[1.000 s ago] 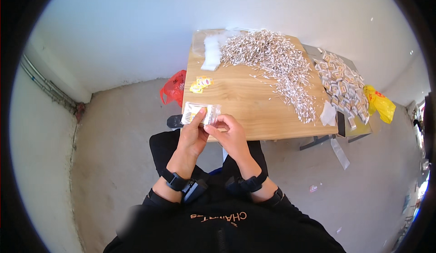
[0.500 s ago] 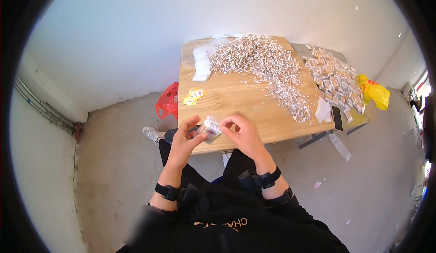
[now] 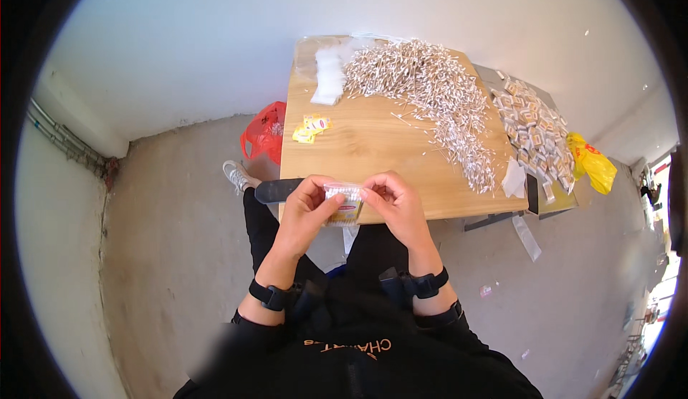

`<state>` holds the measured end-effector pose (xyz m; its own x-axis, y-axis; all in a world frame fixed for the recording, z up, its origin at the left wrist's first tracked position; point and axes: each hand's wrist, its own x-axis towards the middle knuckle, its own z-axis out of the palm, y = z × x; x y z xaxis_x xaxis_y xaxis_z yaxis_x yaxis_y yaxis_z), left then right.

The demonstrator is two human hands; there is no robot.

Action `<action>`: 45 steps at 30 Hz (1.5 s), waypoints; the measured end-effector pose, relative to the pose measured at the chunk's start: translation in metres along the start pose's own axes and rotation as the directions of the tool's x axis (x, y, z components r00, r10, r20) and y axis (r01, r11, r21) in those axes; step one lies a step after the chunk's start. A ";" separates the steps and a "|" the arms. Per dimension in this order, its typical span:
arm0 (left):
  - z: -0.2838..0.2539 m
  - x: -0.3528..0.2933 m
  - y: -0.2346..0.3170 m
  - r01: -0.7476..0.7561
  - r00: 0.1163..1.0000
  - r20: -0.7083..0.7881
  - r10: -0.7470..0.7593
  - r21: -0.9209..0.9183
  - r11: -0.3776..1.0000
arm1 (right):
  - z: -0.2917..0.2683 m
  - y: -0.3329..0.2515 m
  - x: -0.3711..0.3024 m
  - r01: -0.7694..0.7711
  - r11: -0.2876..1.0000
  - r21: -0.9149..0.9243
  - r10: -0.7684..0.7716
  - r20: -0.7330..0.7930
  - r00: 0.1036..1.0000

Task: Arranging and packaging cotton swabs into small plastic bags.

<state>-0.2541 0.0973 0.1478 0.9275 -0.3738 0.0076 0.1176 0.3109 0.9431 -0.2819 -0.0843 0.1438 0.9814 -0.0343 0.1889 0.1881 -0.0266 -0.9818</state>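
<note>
Between my hands, at the table's front edge, is a small clear bag of cotton swabs (image 3: 345,210) with a yellow card inside; white swab tips show near its top. My left hand (image 3: 307,209) grips the bag's left side, thumb across its front. At the upper right corner, my right hand (image 3: 395,205) pinches the bag's top edge between thumb and fingers. Beyond them a large heap of loose cotton swabs (image 3: 430,87) spreads over the wooden table (image 3: 351,137). Several yellow cards (image 3: 312,128) lie at the table's left side.
White empty-looking bags (image 3: 329,77) are stacked at the back left. Right of the table, a lower stand holds many filled packs (image 3: 534,130), a yellow bag (image 3: 592,162) and a dark phone (image 3: 532,195). A red bag (image 3: 265,132) stands on the left.
My right hand has come onto the bag's top edge, and the bag is now held more upright and square between both hands. The head view has shifted slightly.
</note>
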 end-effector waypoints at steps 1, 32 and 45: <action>-0.003 0.001 0.000 -0.005 1.000 -0.008 0.005 0.025 1.000 | 0.000 0.000 -0.001 -0.008 1.000 0.001 0.008 0.004 1.000; 0.000 -0.005 0.008 -0.078 0.997 -0.003 0.078 0.112 0.991 | -0.006 -0.006 -0.008 0.017 0.998 0.058 -0.018 0.017 1.000; -0.003 -0.004 0.002 -0.075 0.997 -0.017 0.079 0.176 0.982 | -0.003 -0.001 -0.007 0.078 0.996 0.031 -0.079 0.023 0.997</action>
<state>-0.2564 0.1020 0.1489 0.9398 -0.3331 0.0767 -0.0167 0.1793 0.9836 -0.2893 -0.0868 0.1430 0.9641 -0.0086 0.2653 0.2653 0.0019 -0.9642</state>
